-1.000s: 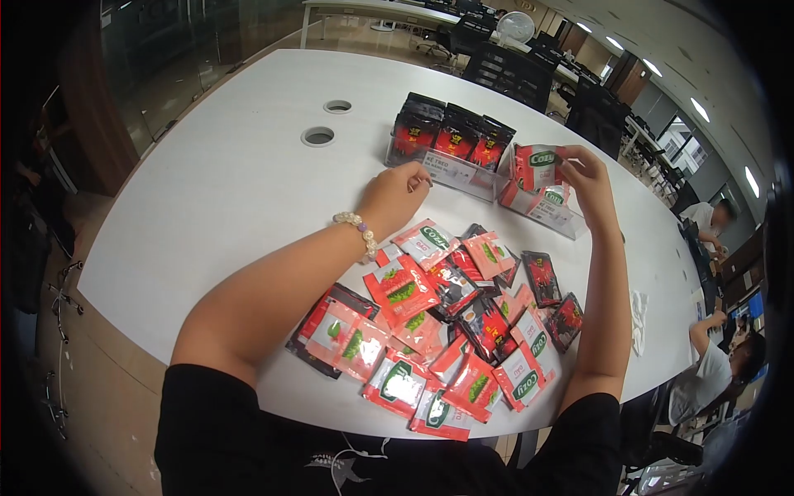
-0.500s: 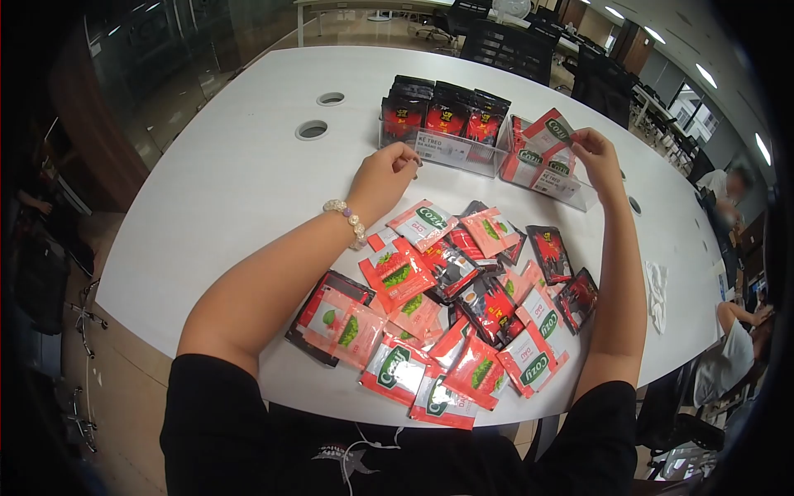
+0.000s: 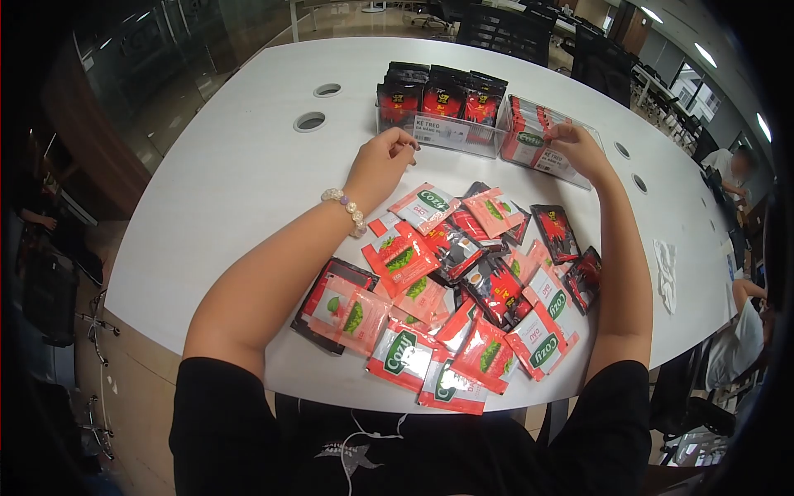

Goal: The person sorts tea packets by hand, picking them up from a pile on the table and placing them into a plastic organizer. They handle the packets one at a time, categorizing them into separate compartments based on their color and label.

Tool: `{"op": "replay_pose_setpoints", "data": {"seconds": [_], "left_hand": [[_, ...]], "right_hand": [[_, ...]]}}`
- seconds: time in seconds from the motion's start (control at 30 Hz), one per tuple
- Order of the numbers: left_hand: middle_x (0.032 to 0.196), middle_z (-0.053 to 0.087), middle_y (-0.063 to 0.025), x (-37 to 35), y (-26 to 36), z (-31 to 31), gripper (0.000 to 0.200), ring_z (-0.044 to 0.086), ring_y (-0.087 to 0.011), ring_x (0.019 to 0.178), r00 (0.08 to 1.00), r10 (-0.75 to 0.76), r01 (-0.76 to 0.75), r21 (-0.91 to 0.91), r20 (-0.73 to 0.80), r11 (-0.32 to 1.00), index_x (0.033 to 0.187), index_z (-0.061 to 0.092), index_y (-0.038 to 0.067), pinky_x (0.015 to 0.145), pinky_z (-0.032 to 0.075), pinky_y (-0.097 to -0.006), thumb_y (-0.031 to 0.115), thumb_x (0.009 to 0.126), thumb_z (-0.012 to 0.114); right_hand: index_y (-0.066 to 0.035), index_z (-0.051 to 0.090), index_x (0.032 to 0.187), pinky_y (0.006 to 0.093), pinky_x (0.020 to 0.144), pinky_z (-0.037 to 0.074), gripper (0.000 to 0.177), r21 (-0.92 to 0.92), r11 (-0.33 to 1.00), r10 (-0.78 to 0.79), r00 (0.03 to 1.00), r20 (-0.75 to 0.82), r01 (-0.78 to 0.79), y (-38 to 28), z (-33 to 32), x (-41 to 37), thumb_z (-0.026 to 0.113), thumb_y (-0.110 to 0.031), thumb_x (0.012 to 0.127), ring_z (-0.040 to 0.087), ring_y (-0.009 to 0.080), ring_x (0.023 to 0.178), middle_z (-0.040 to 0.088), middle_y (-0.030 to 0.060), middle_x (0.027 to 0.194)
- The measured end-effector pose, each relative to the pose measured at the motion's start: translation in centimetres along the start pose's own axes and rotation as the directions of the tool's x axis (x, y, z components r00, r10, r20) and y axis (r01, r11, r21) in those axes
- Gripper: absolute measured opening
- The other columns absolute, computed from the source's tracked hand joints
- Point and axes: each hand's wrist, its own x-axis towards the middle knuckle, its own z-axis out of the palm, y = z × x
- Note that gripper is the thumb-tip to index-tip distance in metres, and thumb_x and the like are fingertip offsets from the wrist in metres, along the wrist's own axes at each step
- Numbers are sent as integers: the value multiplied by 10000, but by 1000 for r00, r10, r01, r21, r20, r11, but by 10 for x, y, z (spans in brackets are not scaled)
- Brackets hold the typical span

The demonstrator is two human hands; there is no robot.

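My right hand [image 3: 576, 150] reaches over a clear plastic box [image 3: 571, 174] of upright red-and-white Cozy tea sachets [image 3: 523, 140]. Its fingers are pinched at the top of a sachet in that box; the fingertips are partly hidden. My left hand [image 3: 382, 164] hovers near the front left corner of another clear box [image 3: 478, 139], fingers curled together with nothing visible in them. Black-and-red sachets [image 3: 444, 97] stand in rows in that box. Between my forearms lies a loose pile of pink Cozy sachets [image 3: 401, 258] mixed with black-and-red sachets [image 3: 496, 289].
Everything rests on a white table [image 3: 207, 198] with round cable holes [image 3: 310, 122] at the left and right. A crumpled white tissue [image 3: 664, 277] lies right of my right forearm. Black office chairs [image 3: 504, 35] stand behind the table, and a person [image 3: 732, 169] sits at far right.
My right hand has come down with the Cozy sachet, from above the right box to in among the sachets there. My left hand stays nearly in place. The view has shifted slightly.
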Motion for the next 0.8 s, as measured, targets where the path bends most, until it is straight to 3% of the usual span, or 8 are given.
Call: {"op": "replay_pose_setpoints", "data": {"seconds": [0.1, 0.2, 0.33, 0.4, 0.47, 0.63, 0.77, 0.8], "left_hand": [[747, 623, -58, 1, -5, 2, 140, 595, -116, 714, 1000, 11, -11, -10, -7, 1000, 918, 588, 32, 667, 456, -247, 119, 863, 494], [737, 625, -65, 2, -7, 1, 146, 603, -128, 704, 1000, 16, -16, -11, -13, 1000, 913, 592, 33, 647, 463, -260, 130, 859, 497], [743, 629, -71, 0, -6, -1, 154, 607, -131, 708, 999, 32, -32, 23, -15, 999, 916, 591, 25, 649, 463, -263, 132, 866, 492], [752, 617, -51, -2, -2, -1, 142, 580, -97, 722, 1000, 15, -15, 21, 1, 1000, 930, 584, 18, 680, 448, -233, 94, 870, 479], [758, 611, -41, -2, 0, 0, 138, 566, -79, 728, 1000, 11, -11, 19, 14, 1000, 937, 581, 15, 695, 439, -218, 73, 871, 474], [761, 612, -38, -2, -1, -1, 139, 560, -76, 722, 1000, 11, -11, 20, 17, 1000, 938, 583, 17, 689, 438, -216, 71, 870, 475], [751, 619, -47, -1, -2, 0, 143, 564, -84, 705, 999, 30, -31, 24, 15, 999, 932, 590, 18, 666, 443, -224, 88, 867, 483], [742, 625, -56, 0, -2, 1, 148, 575, -96, 694, 999, 38, -38, 32, 7, 999, 923, 595, 17, 651, 448, -233, 105, 865, 491]], "right_hand": [[-34, 618, 958, 276, 814, 437, 215, -322, 947, 4, 999, -42, -17, -19, 0, -6, 536, 0, 761, 589, 195, 869, 629, 89, 912], [-62, 607, 1023, 320, 805, 460, 258, -490, 848, -353, 904, -240, 201, -48, 2, -19, 538, -41, 775, 606, 262, 886, 629, 97, 970], [-113, 566, 1111, 358, 801, 473, 352, -201, 934, -217, 916, 337, 295, -92, 2, -34, 602, -67, 764, 588, 239, 955, 588, 76, 1092], [-107, 509, 1194, 295, 814, 462, 534, -207, 932, -164, 854, 494, 299, -108, 17, -55, 667, -36, 689, 568, 212, 973, 550, 72, 1194], [-137, 438, 1265, 383, 841, 462, 708, -338, 895, -5, 763, 646, 292, -101, 37, -56, 740, -115, 625, 553, 264, 1044, 531, 87, 1220], [-114, 526, 1159, 366, 820, 465, 502, -387, 895, 9, 861, 509, 219, -106, 59, -53, 694, -138, 687, 581, 256, 998, 586, 98, 1113], [-51, 593, 1021, 356, 695, 501, 224, -229, 859, -343, 847, 407, 458, -65, 49, -26, 578, -124, 809, 631, 222, 846, 637, 112, 946], [-40, 577, 1027, 317, 644, 504, 223, -50, 973, -191, 910, 368, 224, -70, 40, -27, 585, -95, 811, 640, 185, 773, 633, 101, 895]]}}
